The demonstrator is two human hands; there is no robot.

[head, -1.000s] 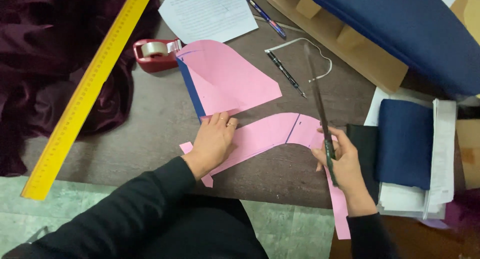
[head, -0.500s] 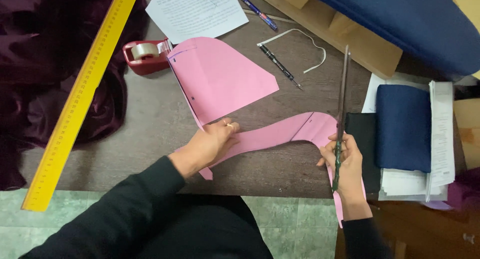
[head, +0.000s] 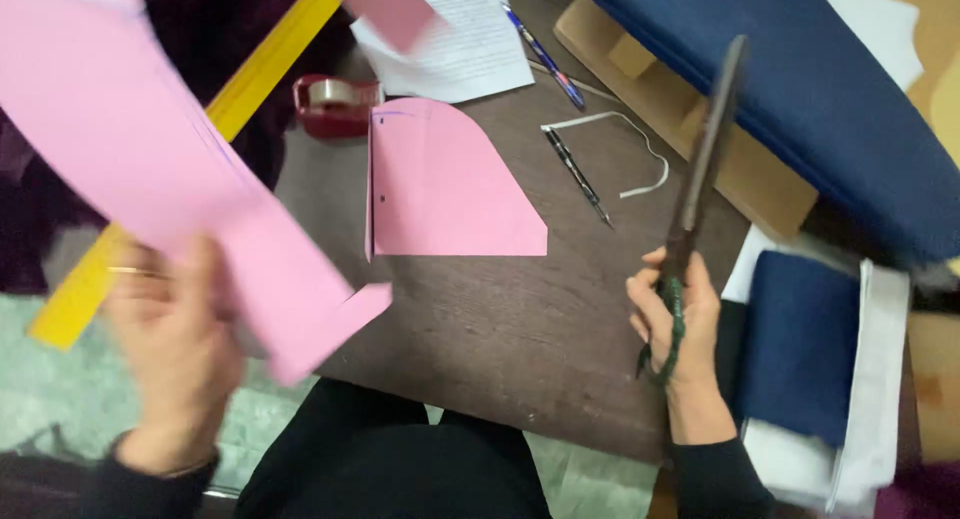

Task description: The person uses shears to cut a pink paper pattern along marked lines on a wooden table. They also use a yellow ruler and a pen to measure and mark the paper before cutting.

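The left hand [head: 175, 349] is up off the bench [head: 520, 329], blurred, its fingers closed on the lower end of a long curved strip of pink paper [head: 150, 169] that sweeps up and away toward the top left corner of the view, held in the air well clear of the bench top. A ring shows on one finger of that hand. The right hand [head: 678, 324] is over the right part of the bench, fingers wrapped tight around the green handles of a pair of scissors [head: 700, 179]; the long dark blades point up and away and look closed together, touching nothing. Between the two hands, flat on the brown bench, lies a second pink piece [head: 445, 184] with one straight edge and one rounded edge. Just beyond its top left corner sits a red tape dispenser [head: 335, 104], and beside that a yellow ruler [head: 230, 109] runs on a slant, partly hidden behind the lifted strip. Farther back lies a printed sheet [head: 455, 44] with a blue pen [head: 545, 54] at its right edge. A dark pen [head: 578, 174] and a loop of white cord [head: 625, 149] lie right of the flat pink piece. Navy fabric [head: 800, 79] lies over cardboard at the far right, and a folded navy piece [head: 800, 349] rests on white sheets near the right hand.
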